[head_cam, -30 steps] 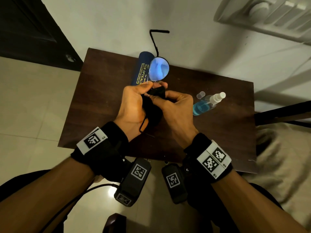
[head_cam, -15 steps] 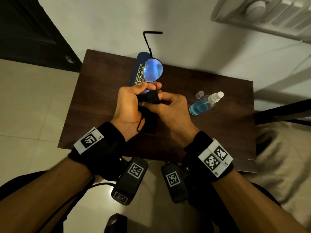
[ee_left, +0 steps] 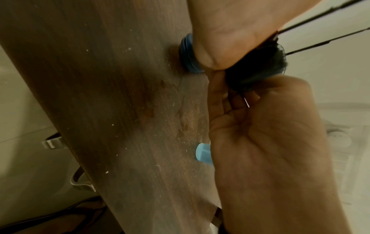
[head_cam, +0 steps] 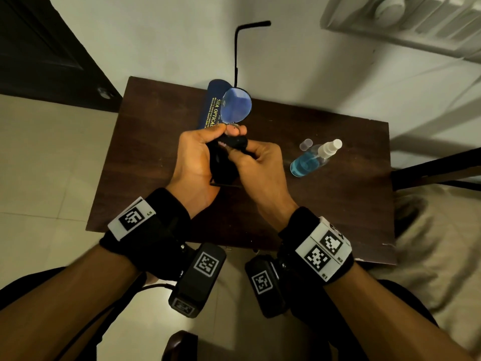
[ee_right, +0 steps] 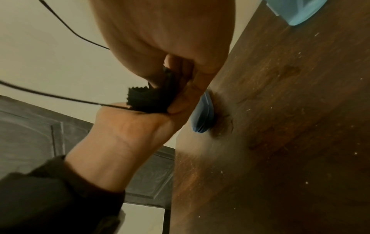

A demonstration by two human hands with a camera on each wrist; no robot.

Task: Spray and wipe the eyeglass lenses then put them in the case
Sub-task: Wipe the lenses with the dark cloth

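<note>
Black cloth (head_cam: 235,144) pinched by right hand (head_cam: 260,165) | left hand (head_cam: 197,162) grips eyeglasses (head_cam: 236,106) (temple pointing away)

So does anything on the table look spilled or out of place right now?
The spray bottle lies on its side on the table, its clear cap off and loose beside it. No blue puddle shows around it. The wrist views show faint dried-looking spots and specks on the wood. The case looks fine.

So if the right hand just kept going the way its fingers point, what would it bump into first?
Probably the left hand, right after the black cloth pinched between them; the right hand points leftward into it.
</note>
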